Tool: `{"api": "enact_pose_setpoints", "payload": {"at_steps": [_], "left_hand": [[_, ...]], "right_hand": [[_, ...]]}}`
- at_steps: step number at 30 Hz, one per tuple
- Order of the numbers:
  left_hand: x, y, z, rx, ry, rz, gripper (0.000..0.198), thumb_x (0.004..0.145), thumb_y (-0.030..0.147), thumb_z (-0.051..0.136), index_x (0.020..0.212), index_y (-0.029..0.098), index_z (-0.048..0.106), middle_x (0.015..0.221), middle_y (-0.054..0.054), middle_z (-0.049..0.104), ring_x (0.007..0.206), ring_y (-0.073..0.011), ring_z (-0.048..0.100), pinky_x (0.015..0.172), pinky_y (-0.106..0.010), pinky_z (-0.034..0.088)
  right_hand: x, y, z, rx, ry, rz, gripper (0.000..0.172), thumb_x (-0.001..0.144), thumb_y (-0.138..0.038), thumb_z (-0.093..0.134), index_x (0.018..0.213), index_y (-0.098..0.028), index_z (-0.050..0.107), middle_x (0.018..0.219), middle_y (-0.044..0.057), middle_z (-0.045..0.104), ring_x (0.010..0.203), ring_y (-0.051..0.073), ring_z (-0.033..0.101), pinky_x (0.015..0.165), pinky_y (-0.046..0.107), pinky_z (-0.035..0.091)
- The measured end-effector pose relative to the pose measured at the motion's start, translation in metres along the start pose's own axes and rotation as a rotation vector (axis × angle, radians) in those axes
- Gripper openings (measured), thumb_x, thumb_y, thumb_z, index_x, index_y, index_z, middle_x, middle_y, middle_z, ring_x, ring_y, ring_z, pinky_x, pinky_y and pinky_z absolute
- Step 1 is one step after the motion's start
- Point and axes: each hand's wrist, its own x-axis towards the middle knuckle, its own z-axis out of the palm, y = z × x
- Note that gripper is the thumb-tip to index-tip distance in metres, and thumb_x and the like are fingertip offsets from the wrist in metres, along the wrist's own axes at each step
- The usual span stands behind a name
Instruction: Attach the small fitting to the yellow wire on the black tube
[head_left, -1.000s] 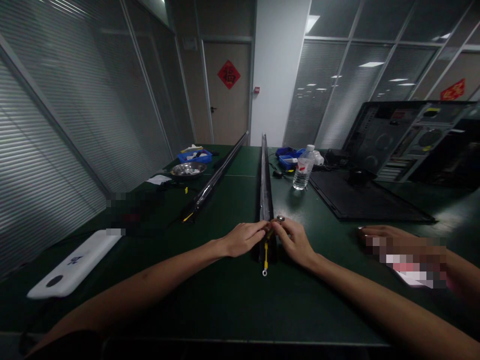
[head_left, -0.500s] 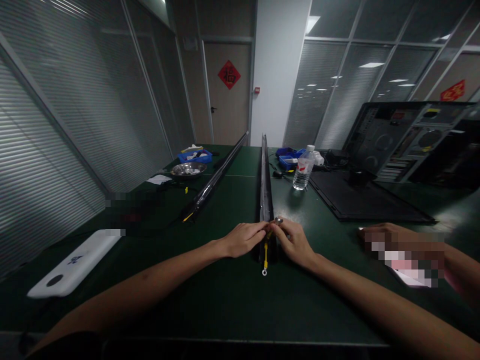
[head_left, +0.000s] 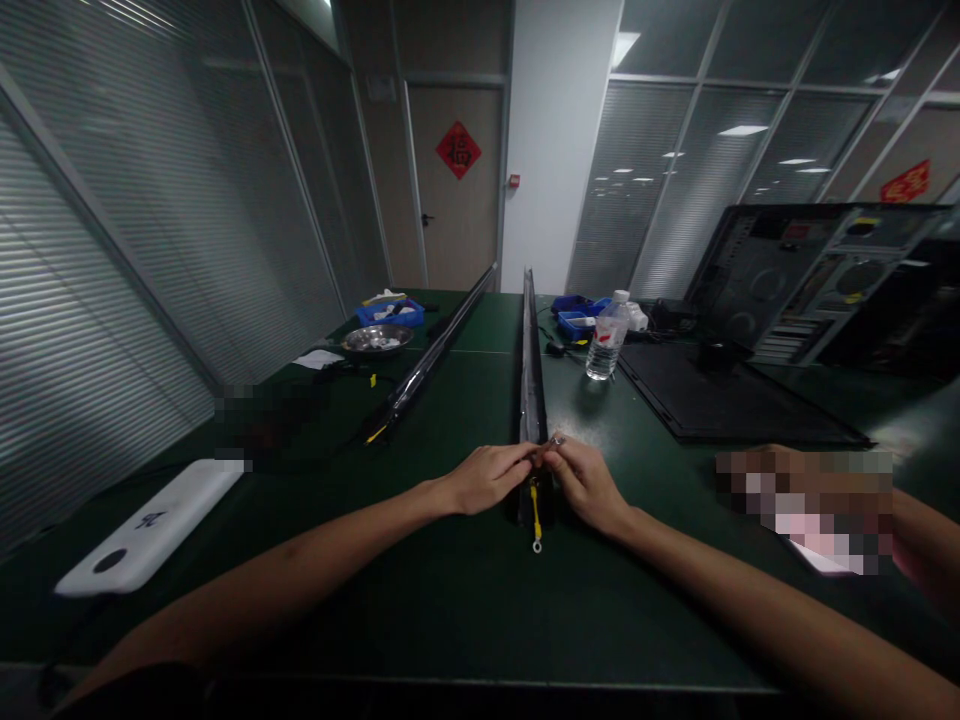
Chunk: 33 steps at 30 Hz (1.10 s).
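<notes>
A long black rail (head_left: 529, 370) runs away from me down the middle of the green table (head_left: 450, 600). Both my hands meet at its near end. My left hand (head_left: 487, 478) rests on the rail's left side with fingers curled against it. My right hand (head_left: 585, 480) pinches a small metal part (head_left: 556, 439) at the rail's top. A yellow wire with a ring terminal (head_left: 535, 520) hangs out of the rail's end toward me.
A second black rail (head_left: 431, 355) lies to the left. A water bottle (head_left: 606, 336), blue bins (head_left: 574, 314), a metal bowl (head_left: 375, 340), a flat black panel (head_left: 720, 400), an open computer case (head_left: 817, 280) and a white device (head_left: 142, 528) stand around. Another person's hand (head_left: 795, 490) rests at right.
My right fingers have shifted slightly on the small metal part, and the yellow wire's ring end has moved a little right. My left hand stays put.
</notes>
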Motion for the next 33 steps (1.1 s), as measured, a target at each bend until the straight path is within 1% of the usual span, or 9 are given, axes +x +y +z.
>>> {"api": "enact_pose_setpoints", "payload": {"at_steps": [4,7,13,16,20,26,33], "left_hand": [[0.000,0.000,-0.002,0.039,-0.042,-0.010,0.031,0.107,0.035,0.034,0.120,0.019,0.058,0.106,-0.006,0.068,0.093,-0.0226,0.067,0.082,-0.029,0.048],[-0.001,0.001,-0.003,0.045,-0.065,-0.018,0.032,0.107,0.036,0.033,0.119,0.019,0.058,0.103,-0.006,0.068,0.089,-0.0224,0.067,0.078,-0.029,0.048],[-0.001,0.002,-0.002,0.015,-0.024,-0.026,0.034,0.107,0.037,0.034,0.127,0.020,0.056,0.114,-0.006,0.068,0.098,-0.0236,0.067,0.087,-0.031,0.049],[0.000,0.001,0.000,0.009,-0.015,-0.023,0.034,0.108,0.036,0.033,0.127,0.020,0.056,0.114,-0.007,0.068,0.100,-0.0232,0.066,0.089,-0.031,0.049],[0.000,0.000,0.000,0.002,-0.008,-0.012,0.034,0.108,0.035,0.034,0.128,0.019,0.056,0.116,-0.007,0.067,0.102,-0.0228,0.066,0.091,-0.031,0.049],[0.001,0.000,0.000,-0.060,0.015,0.002,0.033,0.108,0.032,0.035,0.129,0.019,0.056,0.120,-0.007,0.067,0.107,-0.0218,0.065,0.095,-0.031,0.048],[0.001,-0.001,0.001,-0.098,0.025,0.008,0.032,0.108,0.032,0.034,0.125,0.017,0.057,0.121,-0.008,0.066,0.108,-0.0218,0.064,0.098,-0.031,0.048]], "right_hand": [[-0.001,-0.003,0.000,-0.039,0.058,0.028,0.026,0.107,-0.027,0.044,0.091,-0.019,0.064,0.080,0.003,0.061,0.070,0.017,0.057,0.067,0.029,0.047],[0.000,-0.005,0.000,-0.052,0.061,0.043,0.025,0.106,-0.026,0.046,0.089,-0.018,0.063,0.078,0.003,0.061,0.069,0.017,0.057,0.066,0.028,0.046],[0.001,-0.007,0.000,-0.042,0.034,0.037,0.028,0.106,-0.030,0.045,0.090,-0.019,0.065,0.080,0.004,0.062,0.070,0.018,0.058,0.068,0.030,0.047],[0.002,-0.007,0.000,-0.032,0.034,0.050,0.029,0.106,-0.033,0.045,0.090,-0.019,0.066,0.080,0.004,0.063,0.070,0.019,0.059,0.068,0.030,0.048],[0.002,-0.003,0.000,-0.025,0.014,0.056,0.029,0.106,-0.032,0.045,0.091,-0.019,0.066,0.080,0.004,0.063,0.071,0.019,0.059,0.069,0.030,0.048],[0.001,0.004,0.000,-0.001,-0.007,0.023,0.032,0.107,-0.034,0.042,0.090,-0.020,0.065,0.080,0.004,0.062,0.072,0.018,0.059,0.070,0.029,0.048],[0.002,-0.001,-0.001,0.014,-0.021,0.035,0.030,0.108,-0.032,0.043,0.092,-0.020,0.066,0.084,0.004,0.063,0.075,0.018,0.059,0.071,0.029,0.048]]}}
